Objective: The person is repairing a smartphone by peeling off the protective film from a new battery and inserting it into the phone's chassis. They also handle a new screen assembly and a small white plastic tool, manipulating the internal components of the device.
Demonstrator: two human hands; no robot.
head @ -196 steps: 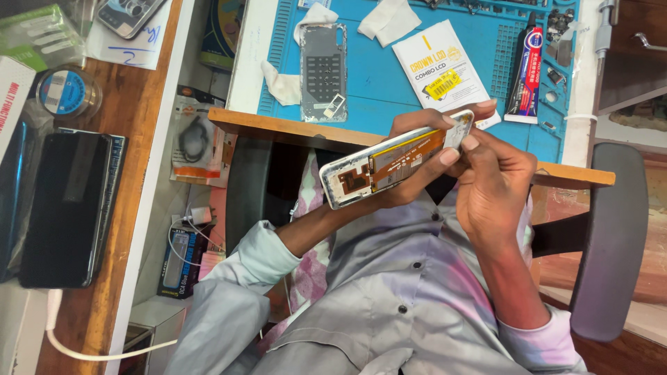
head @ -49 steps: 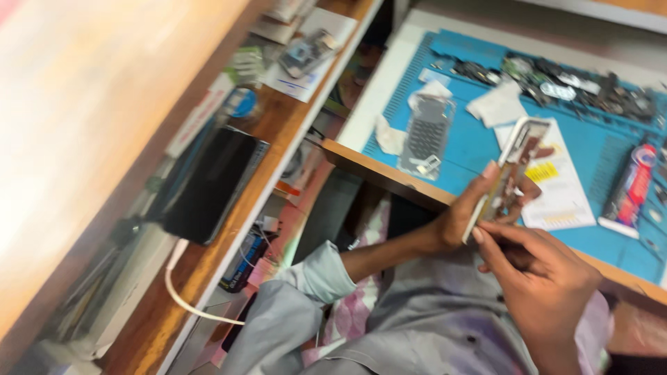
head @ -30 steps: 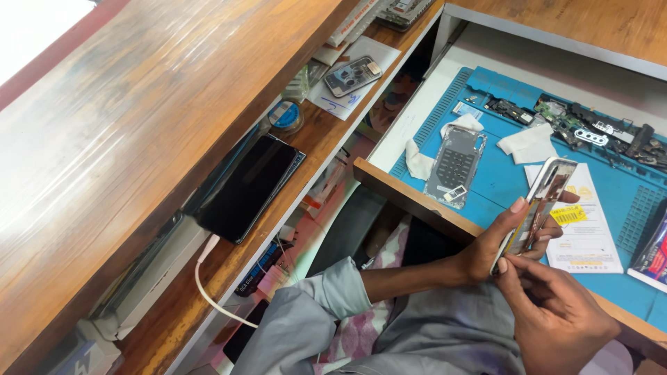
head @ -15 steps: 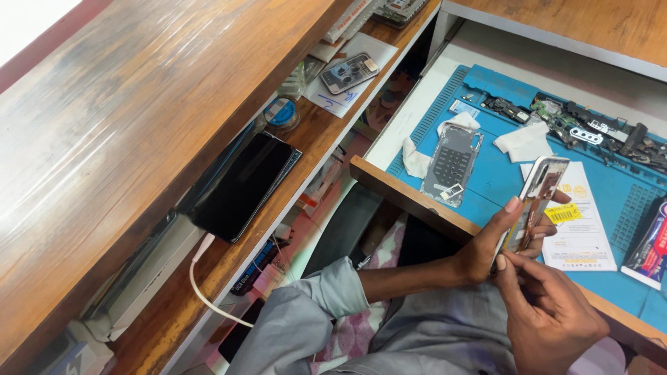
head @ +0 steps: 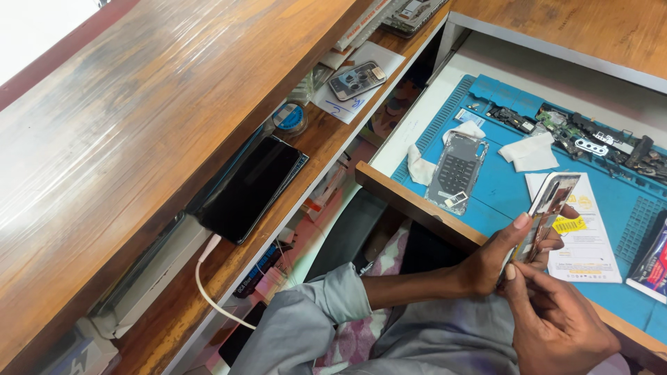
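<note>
Left hand (head: 497, 260): closed around the opened phone (head: 549, 212), lower right, held tilted above the blue mat (head: 500, 187).
Right hand (head: 556, 319): fingertips pinched at the phone's lower edge.
Advice: steady grip, gentle prying.

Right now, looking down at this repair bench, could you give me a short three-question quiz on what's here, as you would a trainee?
1. True or false: the left hand holds the opened phone upright above the blue mat.
2. Where does the black tablet lie? A) on the blue mat B) on the wooden shelf C) on the person's lap
3. What touches the phone's lower end besides the left hand?

Key: 1 true. 2 B. 3 the right hand.
</note>
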